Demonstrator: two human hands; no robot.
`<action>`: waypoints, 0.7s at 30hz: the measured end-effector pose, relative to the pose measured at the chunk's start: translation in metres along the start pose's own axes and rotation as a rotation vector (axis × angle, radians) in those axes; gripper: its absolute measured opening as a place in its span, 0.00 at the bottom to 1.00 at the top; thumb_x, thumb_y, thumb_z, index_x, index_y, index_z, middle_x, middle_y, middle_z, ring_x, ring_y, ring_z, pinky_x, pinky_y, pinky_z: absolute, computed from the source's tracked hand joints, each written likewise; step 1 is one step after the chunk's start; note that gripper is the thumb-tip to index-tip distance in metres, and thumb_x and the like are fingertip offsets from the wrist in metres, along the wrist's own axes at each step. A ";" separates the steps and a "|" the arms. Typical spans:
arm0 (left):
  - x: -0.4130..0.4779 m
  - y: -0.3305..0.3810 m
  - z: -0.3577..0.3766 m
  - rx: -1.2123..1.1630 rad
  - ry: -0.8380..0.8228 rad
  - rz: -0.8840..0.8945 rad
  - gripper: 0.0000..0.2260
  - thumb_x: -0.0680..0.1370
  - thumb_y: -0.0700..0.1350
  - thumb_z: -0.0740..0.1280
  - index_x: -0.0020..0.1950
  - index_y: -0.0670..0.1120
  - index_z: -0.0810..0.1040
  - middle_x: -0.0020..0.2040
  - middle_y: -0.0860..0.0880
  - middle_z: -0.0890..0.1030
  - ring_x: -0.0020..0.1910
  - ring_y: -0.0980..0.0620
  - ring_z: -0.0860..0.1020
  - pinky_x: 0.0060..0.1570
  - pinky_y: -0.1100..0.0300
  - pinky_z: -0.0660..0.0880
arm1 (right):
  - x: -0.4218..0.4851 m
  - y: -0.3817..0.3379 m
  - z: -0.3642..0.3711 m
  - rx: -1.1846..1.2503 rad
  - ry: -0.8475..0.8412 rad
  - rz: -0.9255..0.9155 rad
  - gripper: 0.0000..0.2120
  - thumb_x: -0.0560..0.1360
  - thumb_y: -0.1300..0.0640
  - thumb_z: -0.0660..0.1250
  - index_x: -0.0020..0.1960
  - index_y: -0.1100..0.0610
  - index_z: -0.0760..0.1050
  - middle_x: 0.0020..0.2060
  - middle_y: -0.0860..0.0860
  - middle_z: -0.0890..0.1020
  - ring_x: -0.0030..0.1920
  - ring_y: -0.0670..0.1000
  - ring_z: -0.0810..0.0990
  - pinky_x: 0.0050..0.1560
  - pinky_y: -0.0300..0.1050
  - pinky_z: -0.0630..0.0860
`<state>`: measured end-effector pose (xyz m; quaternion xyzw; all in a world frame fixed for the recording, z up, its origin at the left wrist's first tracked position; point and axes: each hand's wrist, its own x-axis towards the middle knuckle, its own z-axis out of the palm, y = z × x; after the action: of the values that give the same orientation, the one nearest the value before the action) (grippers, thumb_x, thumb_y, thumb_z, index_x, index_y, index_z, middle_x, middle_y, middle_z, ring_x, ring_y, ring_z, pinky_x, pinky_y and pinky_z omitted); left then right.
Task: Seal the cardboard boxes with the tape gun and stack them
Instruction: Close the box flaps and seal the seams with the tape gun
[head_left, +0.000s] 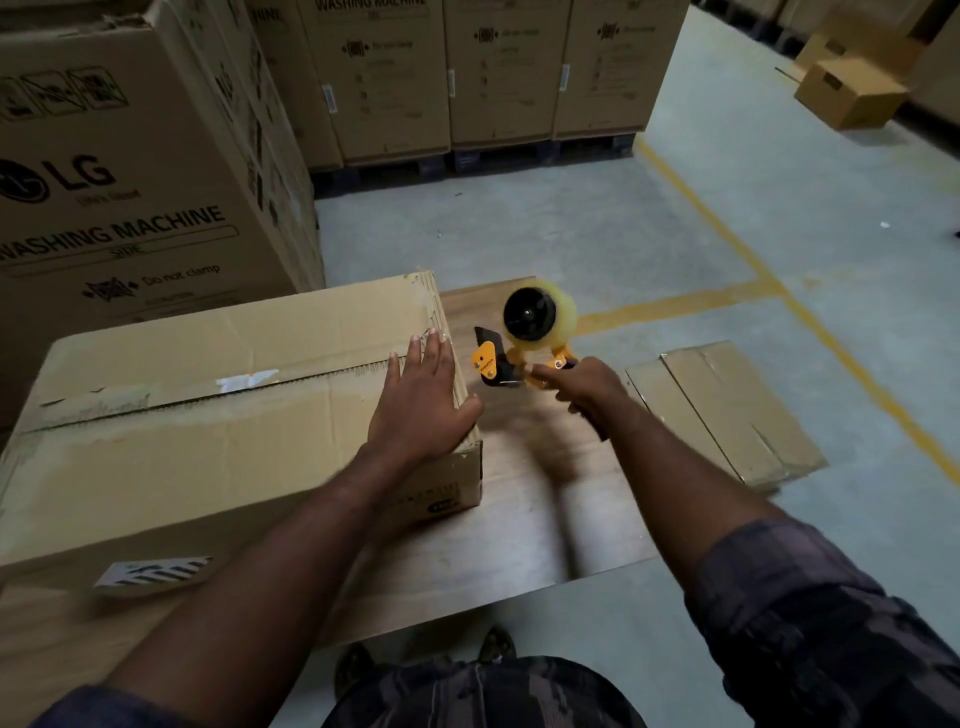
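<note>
Steadying hand: the left hand (421, 400) lies flat, with straight fingers, on top of the cardboard box (208, 441) near its right end, probably to hold the flaps shut for taping.
Tool hand: the right hand (582, 387) has its fingers curled around the handle of the tape gun (524, 338). The gun is in the air just beside the right end of the box, over the right part of the wooden tabletop (545, 509), with its blade end turned toward the box.
Box place: it covers the left part of the tabletop.
Seam: the middle seam (208, 392) shows scraps of old tape, and it seems not yet sealed.
Floor: a flattened carton (727, 410) lies to the right of the table, and washing machine cartons (130, 182) stand behind it.
</note>
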<state>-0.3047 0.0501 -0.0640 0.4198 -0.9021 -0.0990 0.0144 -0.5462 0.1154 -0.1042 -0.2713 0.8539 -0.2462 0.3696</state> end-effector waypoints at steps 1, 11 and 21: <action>0.000 0.000 0.000 0.003 0.000 -0.001 0.40 0.77 0.63 0.49 0.83 0.43 0.45 0.83 0.45 0.44 0.82 0.46 0.43 0.79 0.45 0.42 | -0.001 0.008 0.011 0.107 -0.022 0.055 0.30 0.64 0.28 0.75 0.43 0.55 0.83 0.37 0.51 0.86 0.34 0.51 0.84 0.36 0.44 0.79; 0.001 0.000 0.001 0.023 0.007 -0.003 0.40 0.76 0.64 0.49 0.83 0.43 0.46 0.83 0.45 0.45 0.82 0.46 0.43 0.79 0.45 0.43 | -0.009 0.043 0.074 0.669 -0.191 0.295 0.23 0.78 0.37 0.67 0.45 0.58 0.78 0.32 0.53 0.78 0.26 0.51 0.75 0.27 0.39 0.72; 0.000 0.000 0.001 0.002 0.015 -0.011 0.40 0.77 0.63 0.50 0.83 0.44 0.46 0.83 0.45 0.45 0.82 0.46 0.43 0.79 0.46 0.42 | -0.035 0.028 0.069 0.508 -0.305 0.294 0.28 0.83 0.37 0.56 0.74 0.55 0.69 0.72 0.60 0.72 0.68 0.60 0.75 0.64 0.52 0.72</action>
<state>-0.3050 0.0501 -0.0647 0.4257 -0.8996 -0.0950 0.0202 -0.4813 0.1439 -0.1458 -0.0781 0.7299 -0.3519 0.5807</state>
